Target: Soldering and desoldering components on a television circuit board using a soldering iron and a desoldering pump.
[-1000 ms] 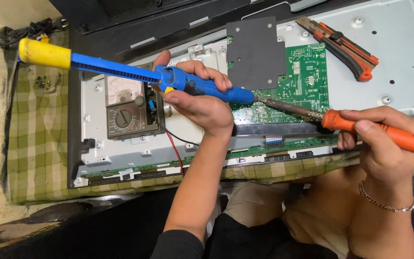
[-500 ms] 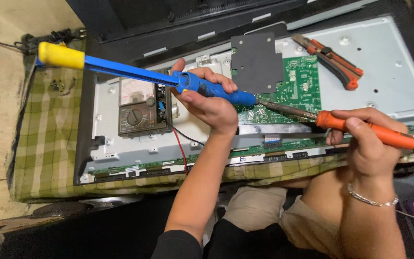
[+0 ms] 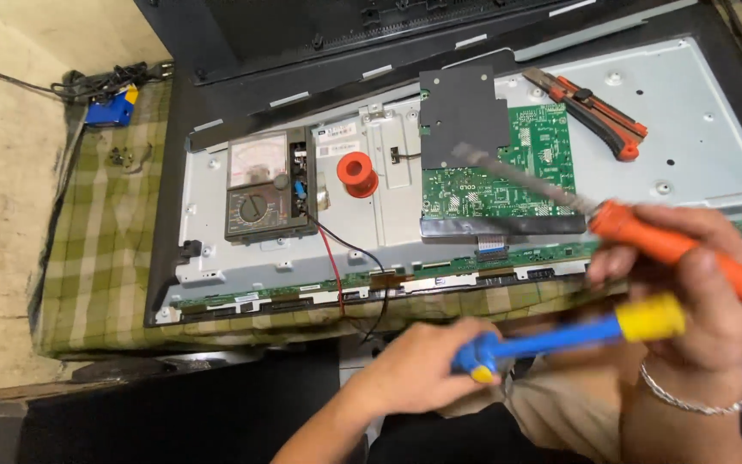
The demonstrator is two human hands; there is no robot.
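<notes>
While the left hand [image 3: 418, 369] closes its fingers around a blue-and-yellow plastic desoldering pump [image 3: 573, 335] below the green circuit board [image 3: 508, 167], the right hand [image 3: 697, 283] grips an orange-handled soldering iron [image 3: 646, 241], tip angled over that board, seemingly for reach.

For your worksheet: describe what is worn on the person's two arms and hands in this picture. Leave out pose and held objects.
Both hands are bare, with no gloves. The left hand and its forearm show no sleeve, ring or watch. The right hand has a thin silver chain bracelet around the wrist; no sleeve shows on that forearm either.
</notes>
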